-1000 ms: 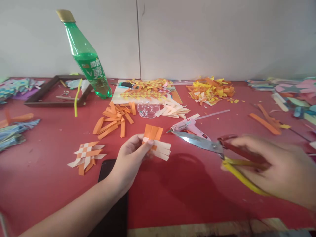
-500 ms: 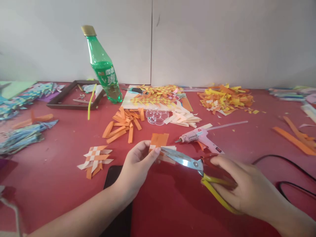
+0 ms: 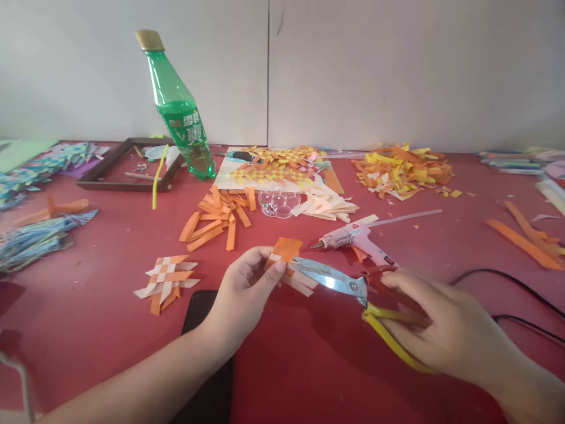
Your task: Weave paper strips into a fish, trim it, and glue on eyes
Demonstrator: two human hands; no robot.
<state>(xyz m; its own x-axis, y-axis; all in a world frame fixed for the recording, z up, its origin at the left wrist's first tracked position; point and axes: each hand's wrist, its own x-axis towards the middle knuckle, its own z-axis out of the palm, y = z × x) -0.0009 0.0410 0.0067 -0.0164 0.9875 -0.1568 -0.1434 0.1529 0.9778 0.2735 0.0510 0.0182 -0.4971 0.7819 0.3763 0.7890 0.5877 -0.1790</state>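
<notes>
Pinching with left hand (image 3: 245, 288), thumb (image 3: 270, 278) on top, and just gripping with right hand (image 3: 441, 330), well apart from the left.

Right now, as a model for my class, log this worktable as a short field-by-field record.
Left hand: pinches woven paper piece, orange and white
Right hand: holds scissors, blade tips at that piece
Table: red
Left of left hand: second woven piece
Beyond hands: glue gun, orange strips, pale strips
Farther back: green bottle, dark frame
</notes>
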